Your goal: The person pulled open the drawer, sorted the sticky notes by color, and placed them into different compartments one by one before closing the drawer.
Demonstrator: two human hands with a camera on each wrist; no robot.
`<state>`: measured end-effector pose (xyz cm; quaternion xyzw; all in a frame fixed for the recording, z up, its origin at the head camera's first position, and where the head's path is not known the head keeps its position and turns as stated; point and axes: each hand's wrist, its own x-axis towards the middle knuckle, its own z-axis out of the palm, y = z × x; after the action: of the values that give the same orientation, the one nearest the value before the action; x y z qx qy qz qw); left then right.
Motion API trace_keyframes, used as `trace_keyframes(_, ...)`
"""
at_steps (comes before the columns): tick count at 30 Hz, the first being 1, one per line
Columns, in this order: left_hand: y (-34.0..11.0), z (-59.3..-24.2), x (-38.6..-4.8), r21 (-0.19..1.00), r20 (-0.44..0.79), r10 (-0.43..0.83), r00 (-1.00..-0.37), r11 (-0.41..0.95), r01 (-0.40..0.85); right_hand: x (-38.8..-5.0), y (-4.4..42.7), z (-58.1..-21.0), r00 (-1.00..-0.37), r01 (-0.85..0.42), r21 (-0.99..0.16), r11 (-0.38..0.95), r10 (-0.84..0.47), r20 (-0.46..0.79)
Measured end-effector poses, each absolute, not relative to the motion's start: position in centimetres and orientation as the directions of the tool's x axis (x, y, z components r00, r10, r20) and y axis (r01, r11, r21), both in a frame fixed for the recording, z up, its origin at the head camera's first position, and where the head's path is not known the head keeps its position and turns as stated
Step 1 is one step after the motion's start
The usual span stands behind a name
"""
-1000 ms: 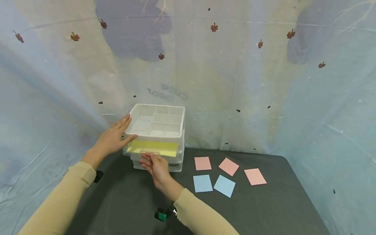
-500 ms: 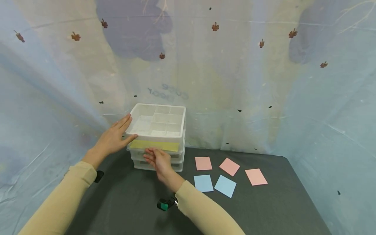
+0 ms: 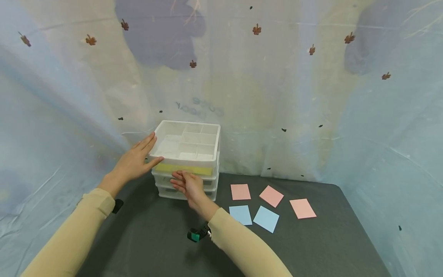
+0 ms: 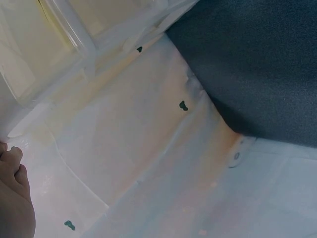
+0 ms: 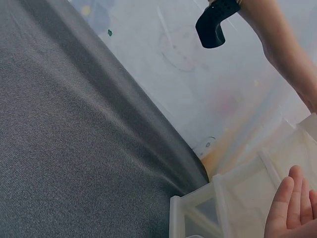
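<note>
A white plastic drawer unit (image 3: 185,158) with a compartmented top tray stands at the back left of the dark table. Through the front of its upper drawer shows a yellow sheet (image 3: 202,170). My left hand (image 3: 133,161) rests at the unit's upper left edge, fingers extended and thumb across the front rim. At the middle of the upper drawer's front is my right hand (image 3: 192,187), its fingers fairly straight and grouped; the drawer's handle is hidden behind it. The right wrist view shows the same fingers (image 5: 292,203) against the translucent drawer fronts.
Right of the unit lie pink square notes (image 3: 240,192) and blue square notes (image 3: 266,219) on the dark tabletop (image 3: 311,246). A patterned curtain (image 3: 256,96) hangs close behind the unit and along both sides.
The upper drawer with the yellow sheet has slid back into the unit, and my right hand has moved forward with it. My left hand has stayed at the unit's edge.
</note>
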<state>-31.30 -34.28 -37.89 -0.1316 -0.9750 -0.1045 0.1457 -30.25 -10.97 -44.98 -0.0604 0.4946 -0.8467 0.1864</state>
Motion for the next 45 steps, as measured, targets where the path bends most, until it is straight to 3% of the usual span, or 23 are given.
trace_keyframes(11,-34.1,-37.7,-31.2,0.166,0.306,0.225,-0.925,0.944,0.285,-30.1,-10.4,-45.3,-0.907,0.274,-0.862,-0.426,-0.412,-0.085)
trace_keyframes(20,-34.1,-37.7,-31.1,0.166,0.310,0.234,-0.921,0.941,0.295,-29.1,-9.8,-47.8,-0.882,0.286,-0.880,-0.378,-0.463,-0.088)
trace_keyframes(31,-34.1,-37.9,-31.2,0.165,0.311,0.235,-0.921,0.941,0.296,-29.1,-9.7,-50.3,-0.908,0.317,-0.867,-0.384,-0.388,-0.160)
trace_keyframes(45,-34.2,-38.0,-31.3,0.155,0.300,0.231,-0.925,0.945,0.287,-29.6,-10.1,-50.5,-0.913,0.345,-0.834,-0.431,-0.362,-0.190)
